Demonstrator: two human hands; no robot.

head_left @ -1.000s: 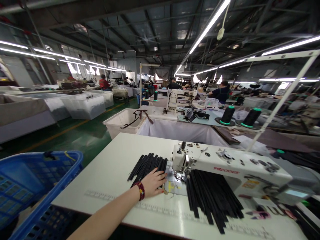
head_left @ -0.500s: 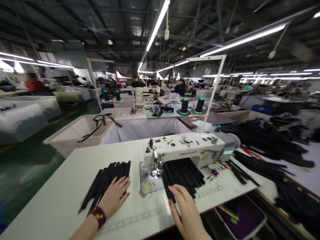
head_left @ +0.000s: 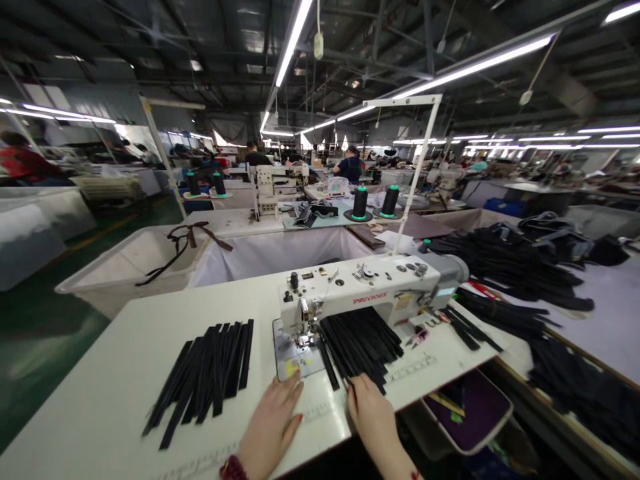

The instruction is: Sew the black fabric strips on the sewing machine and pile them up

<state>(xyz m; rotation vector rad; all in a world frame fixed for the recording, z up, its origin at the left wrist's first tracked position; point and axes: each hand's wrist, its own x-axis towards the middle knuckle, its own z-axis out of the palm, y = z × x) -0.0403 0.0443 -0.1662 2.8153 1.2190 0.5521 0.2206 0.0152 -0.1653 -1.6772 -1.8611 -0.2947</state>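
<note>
My left hand (head_left: 274, 419) lies flat on the white sewing table, fingers stretched out and holding nothing. Its fingertips touch the front edge of the metal needle plate (head_left: 306, 364). With fingers closed, my right hand (head_left: 371, 408) pinches the near end of a black fabric strip (head_left: 344, 363) from the pile under the machine's arm. One separate strip (head_left: 327, 363) lies just left of that pile, beside the needle plate. A second pile of black strips (head_left: 205, 373) rests on the table to the left of my left hand. The white sewing machine (head_left: 360, 283) stands behind both hands.
Pink-handled snips (head_left: 417, 337) and a few strips (head_left: 463, 330) lie by the machine's right end. Two black thread cones (head_left: 360, 203) stand behind. A white bin (head_left: 125, 260) is at the back left, dark garment pieces (head_left: 505, 257) at the right, an open drawer (head_left: 470, 413) below.
My left hand has left the left pile and moved right to the needle plate. My right hand's fingers have closed on a strip, and one strip now lies apart from the right pile.
</note>
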